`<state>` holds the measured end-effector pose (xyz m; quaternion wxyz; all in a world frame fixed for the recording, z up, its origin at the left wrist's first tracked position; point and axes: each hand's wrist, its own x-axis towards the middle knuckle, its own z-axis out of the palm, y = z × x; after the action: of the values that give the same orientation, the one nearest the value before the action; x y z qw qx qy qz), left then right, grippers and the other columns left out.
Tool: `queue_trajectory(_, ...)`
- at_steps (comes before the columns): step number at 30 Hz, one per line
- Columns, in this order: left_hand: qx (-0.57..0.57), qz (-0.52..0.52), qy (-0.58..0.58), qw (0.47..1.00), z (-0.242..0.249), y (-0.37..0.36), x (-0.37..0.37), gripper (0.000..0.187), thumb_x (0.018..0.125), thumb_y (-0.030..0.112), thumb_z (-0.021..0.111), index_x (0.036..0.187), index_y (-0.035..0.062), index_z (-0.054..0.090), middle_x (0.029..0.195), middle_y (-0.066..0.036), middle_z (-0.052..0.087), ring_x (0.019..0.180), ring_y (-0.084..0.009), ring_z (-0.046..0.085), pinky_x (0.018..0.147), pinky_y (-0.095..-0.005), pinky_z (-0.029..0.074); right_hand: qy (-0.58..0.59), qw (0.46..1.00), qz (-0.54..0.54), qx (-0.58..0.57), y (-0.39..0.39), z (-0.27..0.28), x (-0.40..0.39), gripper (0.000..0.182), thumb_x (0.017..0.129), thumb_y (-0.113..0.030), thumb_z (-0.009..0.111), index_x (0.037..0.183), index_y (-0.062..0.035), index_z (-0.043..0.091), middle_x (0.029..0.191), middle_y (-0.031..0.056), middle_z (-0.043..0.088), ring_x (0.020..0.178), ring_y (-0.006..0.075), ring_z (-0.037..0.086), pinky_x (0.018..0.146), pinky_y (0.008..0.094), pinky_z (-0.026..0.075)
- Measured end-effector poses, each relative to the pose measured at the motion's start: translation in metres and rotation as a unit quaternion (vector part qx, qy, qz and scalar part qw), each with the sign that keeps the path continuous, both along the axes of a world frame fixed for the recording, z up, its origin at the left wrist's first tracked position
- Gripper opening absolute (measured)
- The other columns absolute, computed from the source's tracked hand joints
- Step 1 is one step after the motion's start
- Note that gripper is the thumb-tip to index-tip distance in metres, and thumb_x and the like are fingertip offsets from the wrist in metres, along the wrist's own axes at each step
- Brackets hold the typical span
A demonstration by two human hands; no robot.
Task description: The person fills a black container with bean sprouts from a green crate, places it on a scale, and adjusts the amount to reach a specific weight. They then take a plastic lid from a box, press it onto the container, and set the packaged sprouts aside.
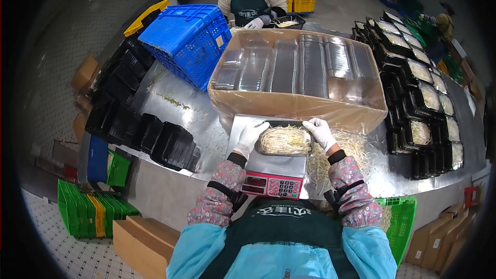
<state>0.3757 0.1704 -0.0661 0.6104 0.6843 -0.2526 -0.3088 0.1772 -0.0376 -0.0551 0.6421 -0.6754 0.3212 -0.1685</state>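
A black tray of pale bean sprouts (pixel 285 140) rests on the metal plate of a red scale (pixel 274 184). My left hand (pixel 251 136), in a white glove, has its fingers closed on the tray's upper left corner. At the upper right corner, the gloved fingers of my right hand (pixel 319 133) are closed on the rim. Loose sprouts (pixel 351 156) lie on the metal table to the right of the scale. Just beyond the scale stands a cardboard box (pixel 294 102) lined with plastic, holding stacks of clear lids (pixel 312 67).
Empty black trays (pixel 168 144) are stacked at left, near a tilted blue crate (pixel 183 41). Filled trays (pixel 421 98) stand piled at right. Across the table is a co-worker (pixel 251 0) in white gloves. A green crate (pixel 400 227) sits below the near edge.
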Motion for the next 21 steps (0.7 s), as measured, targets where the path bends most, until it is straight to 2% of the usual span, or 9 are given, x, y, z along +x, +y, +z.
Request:
queue_trajectory(4,-0.070,0.018,0.104,0.992,-0.013,-0.003,-0.001,0.029,0.088,0.015,0.071,0.109,-0.0043,0.070,0.104,-0.008,0.072,0.095,-0.0143,0.065,0.085,-0.0256,0.050,-0.061,0.997,-0.018,0.044,0.002,-0.012,0.004,0.024,0.088,-0.020,0.077,0.076,-0.0073,0.060,0.069,-0.0064,0.056,0.064,0.0035,0.046,0.059,0.0230,0.040)
queue_trajectory(8,-0.044,0.037,0.082,0.995,-0.015,-0.002,-0.004,0.027,0.087,0.013,0.073,0.108,-0.0033,0.070,0.102,-0.007,0.072,0.093,-0.0129,0.065,0.082,-0.0251,0.050,-0.074,0.997,-0.027,-0.020,0.004,-0.014,0.000,0.025,0.090,-0.024,0.075,0.080,-0.0068,0.060,0.067,-0.0052,0.056,0.059,0.0035,0.047,0.054,0.0224,0.040)
queue_trajectory(10,-0.046,0.043,0.022,0.998,0.004,0.007,-0.013,0.028,0.087,0.014,0.075,0.109,-0.0022,0.070,0.100,-0.007,0.071,0.089,-0.0125,0.065,0.080,-0.0261,0.051,-0.008,0.998,-0.007,0.066,0.013,0.027,-0.017,0.031,0.092,-0.033,0.072,0.087,-0.0069,0.055,0.067,-0.0026,0.055,0.050,0.0051,0.048,0.043,0.0224,0.040)
queue_trajectory(11,-0.027,0.052,0.072,0.996,0.023,0.019,-0.023,0.030,0.087,0.015,0.077,0.111,-0.0012,0.069,0.099,-0.007,0.071,0.088,-0.0118,0.065,0.078,-0.0257,0.052,-0.013,0.996,-0.006,0.089,0.013,0.021,-0.026,0.039,0.092,-0.041,0.069,0.094,-0.0077,0.049,0.067,0.0003,0.056,0.043,0.0069,0.048,0.034,0.0234,0.039)
queue_trajectory(14,0.069,0.009,0.172,0.983,0.056,0.057,-0.046,0.034,0.087,0.013,0.075,0.116,-0.0002,0.062,0.102,-0.007,0.068,0.090,-0.0139,0.066,0.077,-0.0277,0.057,0.055,0.979,0.111,0.159,0.029,0.030,-0.065,0.035,0.090,-0.026,0.074,0.097,-0.0076,0.045,0.072,0.0081,0.063,0.054,0.0151,0.065,0.040,0.0287,0.054)
queue_trajectory(16,0.016,-0.028,0.271,0.962,0.058,0.073,-0.063,0.029,0.088,0.012,0.074,0.111,-0.0007,0.060,0.101,-0.009,0.066,0.088,-0.0186,0.067,0.075,-0.0330,0.060,-0.017,0.953,0.091,0.289,0.050,0.032,-0.076,0.026,0.089,-0.010,0.072,0.094,-0.0073,0.047,0.080,0.0155,0.069,0.060,0.0216,0.070,0.044,0.0327,0.058)
queue_trajectory(17,-0.033,-0.006,0.320,0.947,0.051,0.074,-0.069,0.018,0.087,0.007,0.071,0.098,0.0011,0.059,0.096,-0.011,0.065,0.082,-0.0223,0.068,0.074,-0.0366,0.061,-0.042,0.941,0.049,0.333,0.054,0.019,-0.076,0.021,0.089,0.000,0.068,0.091,-0.0073,0.048,0.082,0.0193,0.071,0.059,0.0229,0.069,0.042,0.0333,0.057)
queue_trajectory(20,-0.085,0.019,0.319,0.944,0.018,0.072,-0.064,0.015,0.085,0.001,0.069,0.090,0.0040,0.055,0.091,-0.010,0.063,0.075,-0.0239,0.068,0.072,-0.0395,0.062,-0.094,0.941,0.003,0.325,0.061,-0.003,-0.069,0.023,0.086,0.003,0.068,0.086,-0.0075,0.048,0.077,0.0183,0.070,0.056,0.0223,0.069,0.041,0.0339,0.055)
queue_trajectory(21,-0.086,0.038,0.306,0.947,0.022,0.068,-0.066,0.017,0.084,0.000,0.069,0.086,0.0057,0.053,0.087,-0.010,0.062,0.070,-0.0235,0.067,0.068,-0.0387,0.062,-0.091,0.941,-0.033,0.325,0.067,0.001,-0.065,0.018,0.089,0.002,0.065,0.087,-0.0073,0.050,0.075,0.0182,0.070,0.050,0.0188,0.064,0.038,0.0301,0.051)
